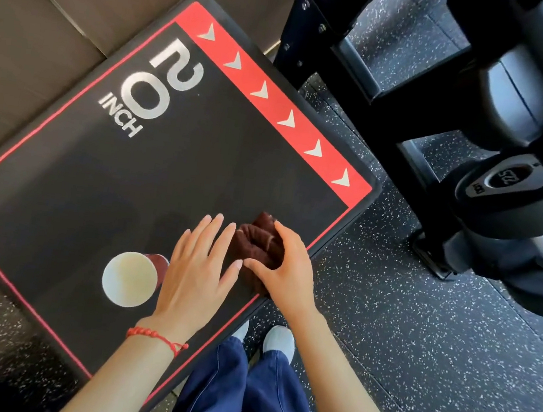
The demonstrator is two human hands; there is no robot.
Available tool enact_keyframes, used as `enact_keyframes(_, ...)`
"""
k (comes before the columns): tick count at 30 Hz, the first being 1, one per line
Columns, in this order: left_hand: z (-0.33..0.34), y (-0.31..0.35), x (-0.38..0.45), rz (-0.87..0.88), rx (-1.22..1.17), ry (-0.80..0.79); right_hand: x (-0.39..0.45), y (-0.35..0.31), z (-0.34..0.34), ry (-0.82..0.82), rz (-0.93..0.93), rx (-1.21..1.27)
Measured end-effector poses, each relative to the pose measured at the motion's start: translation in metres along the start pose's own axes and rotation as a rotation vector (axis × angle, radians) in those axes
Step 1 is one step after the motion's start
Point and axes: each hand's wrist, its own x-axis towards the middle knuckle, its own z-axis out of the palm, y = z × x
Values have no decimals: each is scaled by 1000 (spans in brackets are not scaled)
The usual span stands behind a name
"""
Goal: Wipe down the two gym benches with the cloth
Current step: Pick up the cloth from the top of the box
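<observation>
The person is standing over the black, red-edged bench (171, 172), the landmark here. Wiping it well probably means sweeping the cloth in overlapping passes across the top and lifting the cup (132, 279), sitting near the bench's near edge, rather than skirting it. The right hand (285, 263) is curling over the bunched brown cloth (260, 242) by the bench's right corner, gripping it. The left hand (201, 265) is lying flat, fingers straight, holding nothing, just beside the cloth.

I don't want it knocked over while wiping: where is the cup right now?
In the head view the cup stands on the black padded surface near its lower-left edge, just left of the left hand, away from the cloth.
</observation>
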Motion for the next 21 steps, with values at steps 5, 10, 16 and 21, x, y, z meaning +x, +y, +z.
enact_keyframes(5,0,-8,-1,-18,-4,-5,5,2,6,-47,-9,-12)
enact_keyframes(10,3,-12,-1,-28,-18,-7,13,4,2,-70,18,-77)
enact_keyframes(16,6,-14,-5,-38,-18,-27,5,6,2,-118,81,-25)
enact_keyframes(21,7,-15,-9,-34,-22,-31,-7,11,6,-49,224,122)
